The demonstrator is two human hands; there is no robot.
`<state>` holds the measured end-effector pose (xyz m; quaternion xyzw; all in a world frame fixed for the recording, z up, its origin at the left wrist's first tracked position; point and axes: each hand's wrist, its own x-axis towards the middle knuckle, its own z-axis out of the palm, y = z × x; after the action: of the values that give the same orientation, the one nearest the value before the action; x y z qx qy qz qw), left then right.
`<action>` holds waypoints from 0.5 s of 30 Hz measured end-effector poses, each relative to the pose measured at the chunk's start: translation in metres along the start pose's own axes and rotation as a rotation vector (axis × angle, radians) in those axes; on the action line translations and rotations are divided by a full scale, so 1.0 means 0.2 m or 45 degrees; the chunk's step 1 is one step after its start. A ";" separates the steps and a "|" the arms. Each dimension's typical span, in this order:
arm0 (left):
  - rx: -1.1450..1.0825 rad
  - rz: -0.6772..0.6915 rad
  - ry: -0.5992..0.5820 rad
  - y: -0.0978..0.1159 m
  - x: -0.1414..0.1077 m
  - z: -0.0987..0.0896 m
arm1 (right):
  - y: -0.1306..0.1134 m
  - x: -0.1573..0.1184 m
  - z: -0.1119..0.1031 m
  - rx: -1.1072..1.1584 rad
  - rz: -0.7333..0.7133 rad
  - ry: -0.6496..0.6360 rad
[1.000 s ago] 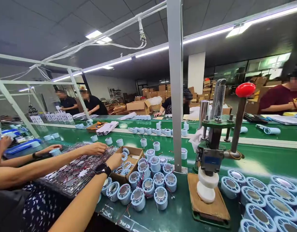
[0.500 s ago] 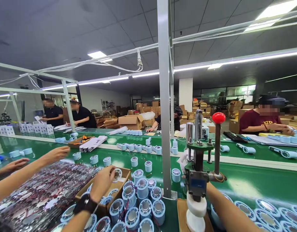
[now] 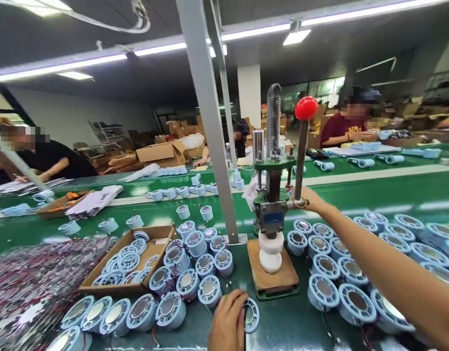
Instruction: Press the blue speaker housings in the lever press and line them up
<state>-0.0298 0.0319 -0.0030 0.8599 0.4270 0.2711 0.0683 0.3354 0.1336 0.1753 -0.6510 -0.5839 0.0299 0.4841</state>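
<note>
My left hand (image 3: 230, 319) is closed on a light-blue slotted plastic ring (image 3: 252, 316), low over the green surface in front of the hand press. My right hand (image 3: 312, 200) reaches behind the base of the press lever (image 3: 301, 161); its fingers are mostly hidden by the press. The lever stands upright with a red knob (image 3: 306, 107) on top. Two white round blocks (image 3: 271, 261) sit under the ram, above a wooden base (image 3: 259, 278). Left of the press stand several light-blue round housings (image 3: 209, 290) with silver discs on top and thin wires.
A cardboard box (image 3: 86, 288) holds loose blue rings. Beside it lies a pile of silver discs with red wires (image 3: 38, 287). More blue housings (image 3: 356, 300) crowd the right side. A metal post (image 3: 210, 122) rises behind the housings. Several co-workers sit across the green conveyor (image 3: 356, 195).
My view has turned right and downward. My left hand has moved from the cardboard box to the front of the press with a ring. My right hand has risen to the lever's base.
</note>
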 end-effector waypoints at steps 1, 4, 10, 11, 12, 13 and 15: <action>-0.008 0.008 -0.019 -0.01 -0.01 0.00 | 0.07 -0.06 -0.11 -0.019 -0.002 -0.089; -0.004 -0.001 -0.046 -0.01 -0.04 0.01 | 0.20 -0.40 -0.43 -0.036 -0.036 -0.218; 0.190 -0.217 -0.001 0.05 -0.03 0.07 | 0.02 -1.19 -0.24 -0.077 -0.458 -0.795; 0.205 -0.181 -0.010 0.05 -0.03 0.08 | -0.02 -1.24 -0.11 -0.068 -0.496 -0.889; 0.214 -0.130 -0.021 0.05 -0.02 0.08 | -0.05 -1.26 0.02 -0.060 -0.526 -0.911; 0.219 -0.079 -0.031 0.04 -0.02 0.08 | -0.08 -1.27 0.13 -0.050 -0.548 -0.868; 0.225 0.010 -0.059 0.01 -0.02 0.06 | -0.10 -1.27 0.27 0.013 -0.532 -0.739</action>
<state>-0.0238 0.0298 -0.0148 0.8704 0.4442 0.2124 0.0009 0.2079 -0.0389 0.0264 -0.4796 -0.8174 0.1171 0.2969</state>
